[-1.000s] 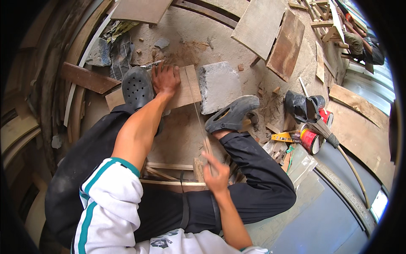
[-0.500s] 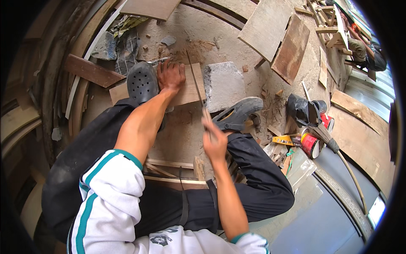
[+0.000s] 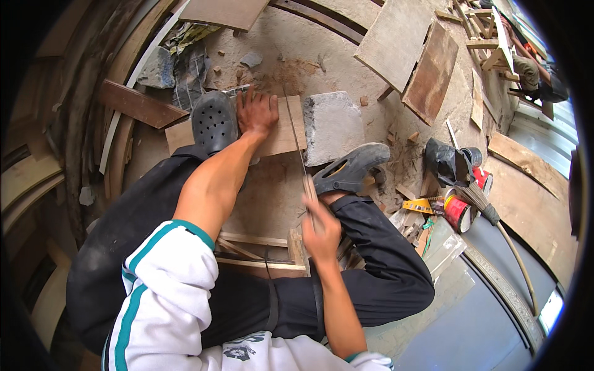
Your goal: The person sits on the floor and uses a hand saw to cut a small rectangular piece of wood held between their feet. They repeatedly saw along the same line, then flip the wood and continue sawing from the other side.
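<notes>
A flat wooden board (image 3: 289,133) lies ahead of me, with my grey clog (image 3: 214,120) on its left part. My left hand (image 3: 257,114) presses on the board, its fingers stretched toward the far edge. Close to the right of that hand, a handsaw (image 3: 293,126) crosses the board, its thin blade seen nearly edge-on. My right hand (image 3: 322,232) is closed round the saw's handle, nearer to me and slightly smeared by motion. The grip's details are partly hidden by the fingers.
A rough concrete block (image 3: 335,128) sits right of the board, beside my other clog (image 3: 352,167). Wooden panels (image 3: 396,43) lie farther off. Cans (image 3: 457,214), a black plastic bag (image 3: 443,162) and a brush (image 3: 489,213) are on the right. Another person (image 3: 537,74) sits far right.
My right hand has drawn the saw back toward me along the board. My left hand stays on the board. The whole view has shifted slightly.
</notes>
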`<state>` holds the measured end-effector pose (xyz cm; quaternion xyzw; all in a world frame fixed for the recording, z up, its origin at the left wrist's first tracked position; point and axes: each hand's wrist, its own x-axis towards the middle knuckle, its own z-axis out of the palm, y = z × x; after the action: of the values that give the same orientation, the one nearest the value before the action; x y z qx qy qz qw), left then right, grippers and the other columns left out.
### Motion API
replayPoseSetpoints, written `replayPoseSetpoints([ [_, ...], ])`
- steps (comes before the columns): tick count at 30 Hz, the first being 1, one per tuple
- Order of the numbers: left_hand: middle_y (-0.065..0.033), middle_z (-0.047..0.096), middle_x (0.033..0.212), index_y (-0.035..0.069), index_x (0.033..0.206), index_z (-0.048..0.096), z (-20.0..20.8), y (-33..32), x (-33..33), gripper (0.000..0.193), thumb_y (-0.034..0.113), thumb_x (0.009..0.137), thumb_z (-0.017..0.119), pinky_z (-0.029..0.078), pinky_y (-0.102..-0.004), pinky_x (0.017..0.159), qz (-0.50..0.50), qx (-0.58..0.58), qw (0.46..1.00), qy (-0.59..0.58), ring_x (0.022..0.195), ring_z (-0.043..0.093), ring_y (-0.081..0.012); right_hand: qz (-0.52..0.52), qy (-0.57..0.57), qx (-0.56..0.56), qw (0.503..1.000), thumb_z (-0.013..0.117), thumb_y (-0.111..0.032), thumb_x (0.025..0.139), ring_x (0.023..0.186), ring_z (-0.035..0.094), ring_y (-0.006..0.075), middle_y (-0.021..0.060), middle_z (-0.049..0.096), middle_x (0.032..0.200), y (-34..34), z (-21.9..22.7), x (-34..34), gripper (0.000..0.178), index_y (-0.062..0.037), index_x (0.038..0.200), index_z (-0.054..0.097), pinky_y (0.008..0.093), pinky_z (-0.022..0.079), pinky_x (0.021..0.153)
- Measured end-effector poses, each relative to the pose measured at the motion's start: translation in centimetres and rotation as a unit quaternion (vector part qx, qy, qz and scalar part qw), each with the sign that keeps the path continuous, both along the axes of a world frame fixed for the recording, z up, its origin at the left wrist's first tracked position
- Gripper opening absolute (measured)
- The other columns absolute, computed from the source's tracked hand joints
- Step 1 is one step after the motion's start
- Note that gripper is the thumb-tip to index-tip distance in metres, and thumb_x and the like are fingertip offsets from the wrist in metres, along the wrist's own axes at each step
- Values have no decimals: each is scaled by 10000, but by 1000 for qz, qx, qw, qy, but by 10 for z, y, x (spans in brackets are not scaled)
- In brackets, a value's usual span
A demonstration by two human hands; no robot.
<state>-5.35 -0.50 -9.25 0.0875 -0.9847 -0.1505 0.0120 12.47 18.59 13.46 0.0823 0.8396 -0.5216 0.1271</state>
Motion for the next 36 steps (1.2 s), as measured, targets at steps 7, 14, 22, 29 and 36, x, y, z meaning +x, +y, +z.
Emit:
replayPoseSetpoints([
  [7, -101, 706, 1220, 68, 1058, 760, 3, 8, -4, 502, 426, 1031, 409, 203, -526, 1210, -14, 1, 1000, 1, 1397, 458, -277, -47, -14, -50, 997, 557, 76, 803, 1121, 706, 261, 195, 734, 1170, -18, -21, -50, 399, 25, 1165, 717, 318, 507, 986],
  [14, -107, 733, 1164, 68, 1057, 766, -10, 7, 0, 475, 431, 1006, 465, 246, -518, 1198, -1, -23, 999, 41, 1358, 509, -273, -15, -27, 5, 1000, 552, 54, 812, 1121, 703, 254, 193, 736, 1162, 2, 38, 12, 395, 20, 1169, 718, 330, 502, 995],
  [22, -138, 723, 1174, 46, 1066, 752, -7, 7, 5, 512, 425, 1029, 409, 203, -524, 1207, 1, 3, 1000, 29, 1381, 474, -281, -30, -7, -22, 999, 556, 43, 810, 1137, 701, 263, 197, 730, 1176, -2, 67, 33, 390, -1, 1160, 720, 336, 500, 994],
  [29, -138, 719, 1191, 42, 1083, 751, -8, 2, 2, 509, 423, 1026, 418, 196, -527, 1210, -5, -1, 1000, 20, 1383, 473, -286, -1, -41, -19, 999, 541, 118, 774, 1231, 650, 292, 243, 705, 1216, 13, 43, 29, 391, 55, 1118, 718, 361, 464, 1060],
  [36, -131, 725, 1175, 41, 1068, 756, -4, 6, -2, 511, 419, 1031, 414, 205, -524, 1204, -12, -11, 1000, 24, 1372, 483, -282, -51, -24, -36, 998, 578, 61, 803, 1111, 711, 316, 215, 731, 1154, -8, -4, -18, 406, -20, 1171, 730, 340, 537, 939],
])
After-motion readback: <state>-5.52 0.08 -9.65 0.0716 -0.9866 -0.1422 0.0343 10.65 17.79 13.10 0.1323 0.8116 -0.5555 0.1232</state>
